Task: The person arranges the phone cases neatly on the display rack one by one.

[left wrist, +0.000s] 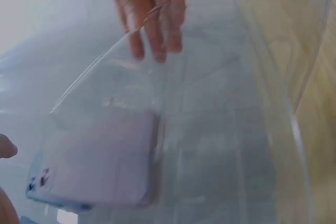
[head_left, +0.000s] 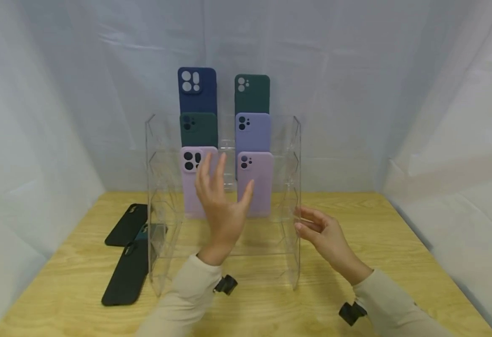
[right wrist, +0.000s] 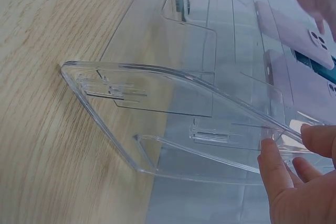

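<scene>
A clear acrylic display stand (head_left: 250, 255) holds phone cases upright on its tiers. At the front are a pink case with a large camera cutout (head_left: 193, 196) and a second pink case (head_left: 259, 187). Behind them stand a lavender case (head_left: 252, 131), a green case (head_left: 199, 133), a navy case (head_left: 197, 100) and a taller green case (head_left: 252, 96). My left hand (head_left: 222, 213), fingers spread, is in front of the pink cases and overlaps the left one. My right hand (head_left: 328, 241) holds the stand's right side panel (right wrist: 173, 77) between thumb and fingers.
On the wooden table (head_left: 347, 281), left of the stand, lie a black case (head_left: 124, 229), another black case (head_left: 126, 276) nearer the front, and a dark blue case (head_left: 144, 231) partly seen through the side panel. White sheeting (head_left: 334, 93) encloses the back and sides.
</scene>
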`<action>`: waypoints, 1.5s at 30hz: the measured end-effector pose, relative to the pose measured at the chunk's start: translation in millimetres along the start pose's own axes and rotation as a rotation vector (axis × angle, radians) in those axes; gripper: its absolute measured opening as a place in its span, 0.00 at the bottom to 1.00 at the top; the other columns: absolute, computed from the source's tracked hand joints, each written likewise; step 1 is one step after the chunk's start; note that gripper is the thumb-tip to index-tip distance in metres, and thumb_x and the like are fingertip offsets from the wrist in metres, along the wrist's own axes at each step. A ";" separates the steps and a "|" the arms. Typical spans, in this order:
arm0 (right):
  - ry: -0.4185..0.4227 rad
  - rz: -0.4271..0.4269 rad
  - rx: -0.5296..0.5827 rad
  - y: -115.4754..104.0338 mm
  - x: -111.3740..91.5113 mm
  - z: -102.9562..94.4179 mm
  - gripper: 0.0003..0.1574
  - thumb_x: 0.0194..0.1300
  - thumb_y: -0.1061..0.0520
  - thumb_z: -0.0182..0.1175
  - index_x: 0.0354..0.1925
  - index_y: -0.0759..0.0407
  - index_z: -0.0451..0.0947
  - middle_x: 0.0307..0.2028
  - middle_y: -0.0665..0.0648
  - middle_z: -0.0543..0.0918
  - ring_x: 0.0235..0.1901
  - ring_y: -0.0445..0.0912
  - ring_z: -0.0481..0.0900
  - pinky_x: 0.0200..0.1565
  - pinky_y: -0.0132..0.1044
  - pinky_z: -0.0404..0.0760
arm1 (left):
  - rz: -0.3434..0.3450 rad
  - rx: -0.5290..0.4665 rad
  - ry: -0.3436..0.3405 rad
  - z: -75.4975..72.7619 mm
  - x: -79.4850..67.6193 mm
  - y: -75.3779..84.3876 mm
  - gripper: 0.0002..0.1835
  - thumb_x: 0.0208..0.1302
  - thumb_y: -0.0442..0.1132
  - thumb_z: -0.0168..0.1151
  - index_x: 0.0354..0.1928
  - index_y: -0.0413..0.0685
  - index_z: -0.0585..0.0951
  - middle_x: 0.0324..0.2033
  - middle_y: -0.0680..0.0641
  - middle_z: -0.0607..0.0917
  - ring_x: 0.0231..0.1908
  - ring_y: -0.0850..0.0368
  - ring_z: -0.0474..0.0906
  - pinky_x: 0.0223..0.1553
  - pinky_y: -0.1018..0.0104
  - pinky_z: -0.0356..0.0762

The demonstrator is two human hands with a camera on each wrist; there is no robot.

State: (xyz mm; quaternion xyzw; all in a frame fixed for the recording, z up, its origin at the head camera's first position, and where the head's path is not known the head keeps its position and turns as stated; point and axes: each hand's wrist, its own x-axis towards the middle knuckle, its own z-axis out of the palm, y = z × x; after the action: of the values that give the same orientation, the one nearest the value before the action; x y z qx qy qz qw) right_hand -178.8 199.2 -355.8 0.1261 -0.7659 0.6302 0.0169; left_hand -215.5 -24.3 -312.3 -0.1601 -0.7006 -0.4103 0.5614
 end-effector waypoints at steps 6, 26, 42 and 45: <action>0.012 0.001 -0.003 -0.4 0.2 -1.1 0.31 0.66 0.63 0.59 0.65 0.69 0.65 0.63 0.69 0.70 0.59 0.59 0.73 0.49 0.35 0.80 | -0.007 -0.059 -0.013 -46.5 26.4 -19.4 0.38 0.51 0.36 0.73 0.65 0.38 0.68 0.67 0.35 0.64 0.69 0.43 0.56 0.67 0.45 0.53; 0.027 0.023 -0.018 1.1 1.2 -3.5 0.32 0.66 0.60 0.61 0.65 0.66 0.66 0.63 0.65 0.72 0.59 0.58 0.74 0.48 0.34 0.80 | -0.524 0.294 -0.401 -183.5 11.6 -146.6 0.40 0.61 0.41 0.64 0.72 0.38 0.58 0.69 0.30 0.55 0.68 0.30 0.47 0.64 0.33 0.47; 0.016 0.023 -0.014 0.6 0.5 0.2 0.32 0.66 0.62 0.60 0.65 0.67 0.65 0.63 0.66 0.71 0.58 0.56 0.74 0.49 0.35 0.80 | -0.608 0.368 -0.951 -199.4 -53.7 -176.0 0.49 0.58 0.48 0.68 0.70 0.27 0.53 0.63 0.18 0.57 0.59 0.19 0.56 0.52 0.30 0.65; 0.011 0.023 -0.014 0.9 0.5 0.4 0.32 0.66 0.62 0.60 0.66 0.67 0.65 0.63 0.65 0.71 0.58 0.54 0.75 0.49 0.35 0.80 | -0.593 0.378 -0.979 -200.8 -58.9 -178.9 0.47 0.57 0.47 0.69 0.69 0.26 0.57 0.62 0.18 0.59 0.58 0.19 0.58 0.52 0.30 0.66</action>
State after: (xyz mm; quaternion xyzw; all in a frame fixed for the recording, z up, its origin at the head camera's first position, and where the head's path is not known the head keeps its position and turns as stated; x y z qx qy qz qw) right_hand -179.5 198.9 -356.7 0.1138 -0.7715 0.6258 0.0147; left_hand -187.7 -271.4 -430.4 -0.0255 -0.9532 -0.2963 0.0542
